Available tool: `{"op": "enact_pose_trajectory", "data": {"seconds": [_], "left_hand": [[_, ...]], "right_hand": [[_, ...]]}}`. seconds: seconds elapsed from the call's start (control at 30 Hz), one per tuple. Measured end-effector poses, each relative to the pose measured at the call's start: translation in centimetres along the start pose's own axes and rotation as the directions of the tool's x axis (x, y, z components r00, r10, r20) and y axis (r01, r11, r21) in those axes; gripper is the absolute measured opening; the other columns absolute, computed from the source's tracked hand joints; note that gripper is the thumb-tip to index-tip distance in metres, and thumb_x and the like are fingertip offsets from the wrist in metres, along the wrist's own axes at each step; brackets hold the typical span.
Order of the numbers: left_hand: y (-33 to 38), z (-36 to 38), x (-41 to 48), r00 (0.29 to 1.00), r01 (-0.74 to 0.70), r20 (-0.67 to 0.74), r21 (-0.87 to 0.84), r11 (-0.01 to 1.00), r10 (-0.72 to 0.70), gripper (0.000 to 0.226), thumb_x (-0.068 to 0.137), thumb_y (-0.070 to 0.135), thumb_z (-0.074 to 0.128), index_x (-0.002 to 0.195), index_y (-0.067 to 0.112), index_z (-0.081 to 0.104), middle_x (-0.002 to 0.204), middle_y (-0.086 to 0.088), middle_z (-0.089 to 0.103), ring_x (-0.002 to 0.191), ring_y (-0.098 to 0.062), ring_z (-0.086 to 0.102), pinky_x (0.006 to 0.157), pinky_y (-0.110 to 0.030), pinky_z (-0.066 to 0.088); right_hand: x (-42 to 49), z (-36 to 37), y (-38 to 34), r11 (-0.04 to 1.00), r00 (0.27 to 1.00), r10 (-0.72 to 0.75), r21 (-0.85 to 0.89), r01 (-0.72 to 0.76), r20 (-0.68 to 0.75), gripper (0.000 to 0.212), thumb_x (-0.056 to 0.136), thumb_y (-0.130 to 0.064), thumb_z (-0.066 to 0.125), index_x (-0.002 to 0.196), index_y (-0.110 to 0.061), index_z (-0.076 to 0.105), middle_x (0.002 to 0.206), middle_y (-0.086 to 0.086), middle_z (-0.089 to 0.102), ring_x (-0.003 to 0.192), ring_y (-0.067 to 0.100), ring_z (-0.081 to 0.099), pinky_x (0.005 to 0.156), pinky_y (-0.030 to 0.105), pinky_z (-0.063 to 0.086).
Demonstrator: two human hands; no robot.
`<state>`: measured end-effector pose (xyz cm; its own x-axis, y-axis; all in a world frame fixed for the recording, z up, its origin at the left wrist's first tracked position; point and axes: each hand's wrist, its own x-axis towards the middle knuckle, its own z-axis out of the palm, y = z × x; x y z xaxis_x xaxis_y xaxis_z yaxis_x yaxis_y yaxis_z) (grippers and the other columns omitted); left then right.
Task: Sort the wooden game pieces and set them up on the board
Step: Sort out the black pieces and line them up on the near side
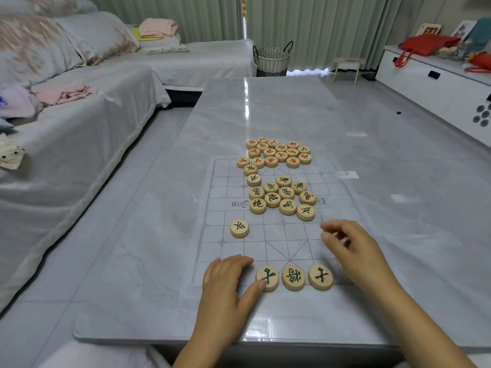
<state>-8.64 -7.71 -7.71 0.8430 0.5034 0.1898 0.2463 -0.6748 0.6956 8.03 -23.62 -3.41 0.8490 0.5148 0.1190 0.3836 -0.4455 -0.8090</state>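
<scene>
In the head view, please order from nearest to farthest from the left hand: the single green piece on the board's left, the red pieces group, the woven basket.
1. Single green piece, on the left side of the board, just beyond the left hand.
2. Red pieces group, at the board's far edge.
3. Woven basket, beyond the far end of the table.

We see soft, even daylight coming through the pale green pleated curtains [332, 27], brightest at their hem. The glossy grey marble-look table top [265, 110] carries white streaks of glare, and shadows are faint. The right hand [348, 245] is blurred at the fingers, and straight lines bow at the wide-angle edges.
</scene>
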Motion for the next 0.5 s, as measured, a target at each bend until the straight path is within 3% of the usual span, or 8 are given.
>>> {"op": "enact_pose_trajectory", "data": {"seconds": [0.07,0.17,0.27,0.5], "left_hand": [[0.0,0.0,0.0,1.000,0.001,-0.006,0.003,1.000,-0.001,0.057,0.073,0.067,0.034,0.112,0.030,0.053,0.107,0.027,0.048,0.108,0.007,0.041,0.109,-0.035,0.030],[0.0,0.0,0.0,1.000,-0.008,-0.009,-0.012,1.000,0.008,0.054,0.073,0.066,0.033,0.110,0.031,0.052,0.103,0.033,0.043,0.107,0.015,0.036,0.111,-0.030,0.025],[-0.1,0.0,0.0,1.000,-0.005,0.001,-0.016,1.000,0.005,0.045,0.074,0.066,0.034,0.105,0.037,0.048,0.101,0.034,0.043,0.108,0.012,0.036,0.109,-0.031,0.027],[-0.4,0.0,0.2,1.000,0.003,-0.011,-0.036,0.999,-0.004,0.036,0.074,0.068,0.035,0.100,0.045,0.043,0.100,0.033,0.047,0.113,0.011,0.033,0.105,-0.035,0.033]], "right_hand": [[2.9,0.7,-0.7,0.997,0.999,-0.032,-0.075,0.032,0.011,0.016,0.090,-0.019,0.055,0.104,-0.019,0.062,0.099,-0.006,0.053,0.090,0.012,0.051,0.074,0.019,0.039],[7.3,2.3,-1.4,0.971,0.998,-0.051,-0.232,0.060,0.048,0.023,0.091,-0.021,0.052,0.111,-0.016,0.062,0.106,0.001,0.055,0.103,0.019,0.049,0.083,0.028,0.040],[10.6,3.6,-1.7,0.919,0.995,-0.038,-0.389,0.070,0.090,0.028,0.093,-0.023,0.049,0.118,-0.016,0.059,0.118,0.008,0.053,0.115,0.024,0.043,0.088,0.035,0.041],[13.6,4.7,-2.4,0.793,0.986,0.059,-0.608,0.047,0.154,0.033,0.091,-0.031,0.054,0.118,-0.013,0.059,0.124,0.012,0.048,0.120,0.029,0.039,0.085,0.037,0.042]]}}
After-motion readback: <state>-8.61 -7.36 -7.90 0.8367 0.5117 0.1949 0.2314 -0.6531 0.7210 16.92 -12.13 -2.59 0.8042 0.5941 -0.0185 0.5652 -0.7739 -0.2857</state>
